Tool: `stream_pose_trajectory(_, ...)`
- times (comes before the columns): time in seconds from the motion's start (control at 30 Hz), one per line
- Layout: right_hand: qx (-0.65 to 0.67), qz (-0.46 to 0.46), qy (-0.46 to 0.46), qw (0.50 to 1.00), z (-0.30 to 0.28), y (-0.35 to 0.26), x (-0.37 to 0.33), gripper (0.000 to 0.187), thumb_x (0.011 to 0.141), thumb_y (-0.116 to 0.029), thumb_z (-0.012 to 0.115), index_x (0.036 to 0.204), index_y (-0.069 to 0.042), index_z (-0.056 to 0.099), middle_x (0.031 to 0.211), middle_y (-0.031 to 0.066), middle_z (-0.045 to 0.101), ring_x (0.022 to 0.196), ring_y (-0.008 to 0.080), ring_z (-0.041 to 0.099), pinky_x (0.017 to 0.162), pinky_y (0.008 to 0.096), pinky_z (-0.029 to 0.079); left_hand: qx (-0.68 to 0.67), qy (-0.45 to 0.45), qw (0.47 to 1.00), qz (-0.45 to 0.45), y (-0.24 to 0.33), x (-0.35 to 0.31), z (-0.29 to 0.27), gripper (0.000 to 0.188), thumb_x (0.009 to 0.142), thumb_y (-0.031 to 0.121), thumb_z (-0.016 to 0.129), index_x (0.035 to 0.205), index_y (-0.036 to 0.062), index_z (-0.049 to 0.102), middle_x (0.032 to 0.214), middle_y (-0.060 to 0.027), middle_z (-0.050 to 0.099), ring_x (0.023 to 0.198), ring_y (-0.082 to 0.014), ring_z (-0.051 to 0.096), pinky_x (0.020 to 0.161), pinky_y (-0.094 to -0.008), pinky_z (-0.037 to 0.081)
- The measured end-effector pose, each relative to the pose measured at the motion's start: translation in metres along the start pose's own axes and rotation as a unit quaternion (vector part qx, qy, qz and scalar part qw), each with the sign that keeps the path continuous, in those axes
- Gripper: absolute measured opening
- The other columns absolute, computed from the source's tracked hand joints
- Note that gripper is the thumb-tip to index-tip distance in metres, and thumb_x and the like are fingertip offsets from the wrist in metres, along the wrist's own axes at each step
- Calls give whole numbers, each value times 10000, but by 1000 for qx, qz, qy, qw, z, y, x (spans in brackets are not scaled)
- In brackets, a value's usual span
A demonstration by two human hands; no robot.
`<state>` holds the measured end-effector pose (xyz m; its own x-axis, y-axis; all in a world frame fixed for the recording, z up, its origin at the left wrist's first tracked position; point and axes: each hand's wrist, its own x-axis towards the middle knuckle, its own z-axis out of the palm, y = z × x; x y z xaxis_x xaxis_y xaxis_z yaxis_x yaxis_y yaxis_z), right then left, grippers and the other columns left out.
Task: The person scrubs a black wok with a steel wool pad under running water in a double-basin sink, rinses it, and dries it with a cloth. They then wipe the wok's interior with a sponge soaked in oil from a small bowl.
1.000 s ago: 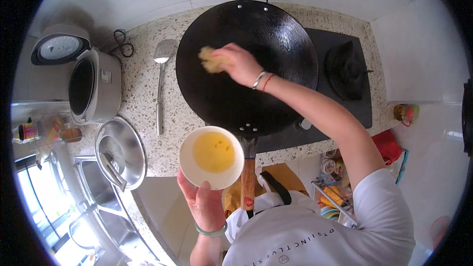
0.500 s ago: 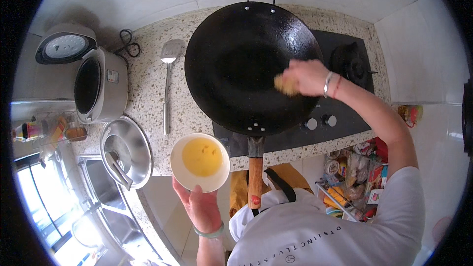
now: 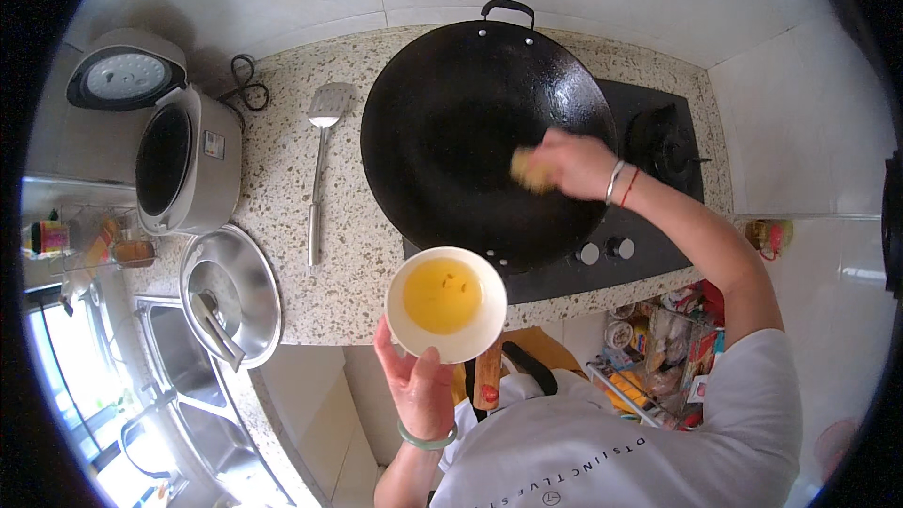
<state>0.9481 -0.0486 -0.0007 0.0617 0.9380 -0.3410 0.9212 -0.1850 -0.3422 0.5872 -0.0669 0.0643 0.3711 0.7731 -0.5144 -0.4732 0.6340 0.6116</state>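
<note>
My left hand (image 3: 423, 395) holds a white bowl (image 3: 444, 348) from below and at its near side, thumb on the outer wall. Yellow liquid (image 3: 438, 299) with a few small brown bits lies in the bowl, which hovers over the near rim of the wok and part of its wooden handle (image 3: 487, 381). The large black wok (image 3: 451, 122) stands on the dark cooktop. Inside its right part, my right hand (image 3: 581, 169) is closed on a yellowish-brown lump (image 3: 533, 172); blur hides its exact kind, and whether it touches the wok's surface I cannot tell.
A metal spatula (image 3: 317, 179) lies on the speckled counter left of the wok. Beyond it are an open rice cooker (image 3: 214, 179), a round steel lid or basin (image 3: 261, 306) and a sink (image 3: 179, 348). A burner (image 3: 658, 136) sits right; a loaded rack (image 3: 658, 348) stands below.
My left hand has carried the bowl rightward, from beside the wok's handle to over it. My right hand has shifted slightly left and toward me inside the wok, still gripping the lump.
</note>
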Motion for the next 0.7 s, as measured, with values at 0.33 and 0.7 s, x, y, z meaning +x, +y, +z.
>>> stream_pose_trajectory(0.33,91,-117,12,989,25,-62,25,229,872,-72,545,1050,-156,662,1008,101,573,841,255,619,770,380,532,-15,-33,997,-67,-14,-1,12,648,881,-72,551,1426,165,294,1379,-145,453,1230,-248,501,925,-414,513)
stream_pose_trajectory(0.7,-293,75,88,949,-36,9,11,325,833,-98,597,1142,-196,609,1022,76,534,833,221,609,680,373,532,-5,7,999,-42,-22,-3,19,630,893,-50,549,1424,161,283,1295,-152,512,926,-186,611,620,-295,532)
